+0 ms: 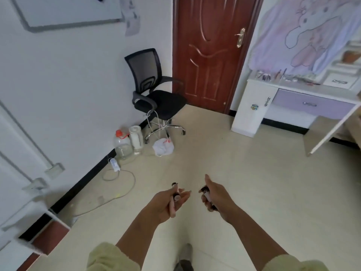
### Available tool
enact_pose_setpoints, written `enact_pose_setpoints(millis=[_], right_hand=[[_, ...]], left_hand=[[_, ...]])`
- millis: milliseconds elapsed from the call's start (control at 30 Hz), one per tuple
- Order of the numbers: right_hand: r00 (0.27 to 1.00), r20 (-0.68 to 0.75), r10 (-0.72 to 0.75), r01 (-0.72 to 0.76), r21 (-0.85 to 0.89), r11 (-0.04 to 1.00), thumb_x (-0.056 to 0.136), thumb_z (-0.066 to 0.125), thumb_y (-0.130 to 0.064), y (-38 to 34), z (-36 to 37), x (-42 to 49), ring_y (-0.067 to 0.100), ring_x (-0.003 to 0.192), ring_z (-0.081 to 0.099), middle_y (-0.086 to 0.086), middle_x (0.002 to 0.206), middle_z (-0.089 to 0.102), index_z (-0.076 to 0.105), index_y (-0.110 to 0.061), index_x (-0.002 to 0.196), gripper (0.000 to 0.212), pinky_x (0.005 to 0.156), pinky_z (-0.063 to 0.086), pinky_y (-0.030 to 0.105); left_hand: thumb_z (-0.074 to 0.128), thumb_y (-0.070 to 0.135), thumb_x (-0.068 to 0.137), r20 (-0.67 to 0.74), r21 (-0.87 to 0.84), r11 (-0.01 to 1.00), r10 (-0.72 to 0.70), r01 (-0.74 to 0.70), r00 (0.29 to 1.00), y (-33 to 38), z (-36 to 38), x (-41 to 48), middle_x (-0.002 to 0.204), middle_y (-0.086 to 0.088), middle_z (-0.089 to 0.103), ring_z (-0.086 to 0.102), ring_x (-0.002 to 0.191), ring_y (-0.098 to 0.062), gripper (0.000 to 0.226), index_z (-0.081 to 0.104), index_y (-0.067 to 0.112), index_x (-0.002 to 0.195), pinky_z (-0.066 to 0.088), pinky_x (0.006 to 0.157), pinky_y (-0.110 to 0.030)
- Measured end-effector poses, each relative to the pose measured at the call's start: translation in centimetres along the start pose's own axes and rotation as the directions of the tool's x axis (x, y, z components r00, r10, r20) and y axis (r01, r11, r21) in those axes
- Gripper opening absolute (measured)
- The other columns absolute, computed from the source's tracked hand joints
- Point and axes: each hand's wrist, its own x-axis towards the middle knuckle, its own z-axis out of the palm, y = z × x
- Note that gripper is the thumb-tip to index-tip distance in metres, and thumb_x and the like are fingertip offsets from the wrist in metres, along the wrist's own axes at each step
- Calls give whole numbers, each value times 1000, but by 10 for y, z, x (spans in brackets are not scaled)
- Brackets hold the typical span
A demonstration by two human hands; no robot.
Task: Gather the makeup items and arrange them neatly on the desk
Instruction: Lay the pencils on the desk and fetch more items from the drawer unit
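My left hand grips slim makeup tubes, their dark caps poking out past the fingers. My right hand holds a small bottle with a black cap and pale body, thumb raised. Both hands are held out over the floor in front of me. The white desk with a lilac drawer stands at the far right, and several makeup items lie in a row on its top.
A black office chair stands by the brown door. A water jug, a white appliance, a plastic bag and a power strip with cables lie along the left wall. Tiled floor stretches toward the desk.
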Motion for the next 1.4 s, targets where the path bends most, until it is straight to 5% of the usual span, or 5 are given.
enact_pose_setpoints(millis=[133, 433, 867, 1200, 1400], right_hand=[[996, -77, 47, -37, 131, 991, 100, 39, -50, -36, -80, 75, 19, 49, 39, 7, 58, 56, 61, -4, 85, 53, 47, 31, 26], [964, -264, 25, 46, 262, 964, 97, 54, -41, -92, -239, 194, 18, 45, 35, 10, 67, 65, 61, 9, 103, 51, 46, 19, 23], [930, -353, 99, 34, 353, 935, 92, 59, -30, -177, -525, 388, 17, 42, 36, 11, 67, 61, 61, -3, 95, 27, 44, 21, 22], [873, -480, 92, 68, 305, 950, 93, 62, -25, -261, -714, 542, 19, 42, 37, 18, 73, 71, 62, -3, 85, 23, 43, 22, 20], [823, -553, 130, 50, 298, 953, 96, 57, -22, -309, -808, 665, 16, 37, 39, 12, 65, 65, 56, -5, 83, 21, 41, 24, 16]], left_hand=[[66, 45, 83, 62, 245, 969, -37, 20, 997, 46, 67, 107, 90, 2, 63, 40, 58, -1, 35, 75, 15, 99, 13, 43, -11], [56, 44, 92, 222, 458, 889, -109, -5, 969, 118, 236, 266, 76, 0, 62, 39, 50, -5, 39, 66, 16, 117, 23, 32, -12], [69, 47, 82, 194, 569, 822, -118, -14, 974, 155, 517, 532, 65, 6, 39, 25, 44, -4, 40, 76, 11, 97, 18, 37, -15], [75, 42, 78, 131, 570, 812, 58, -123, 990, 218, 714, 699, 60, 4, 31, 22, 48, -8, 29, 79, 16, 66, 21, 43, -18], [76, 52, 74, 180, 665, 731, 42, -153, 983, 279, 805, 823, 60, 3, 41, 30, 44, -8, 34, 78, 19, 79, 19, 41, -16]])
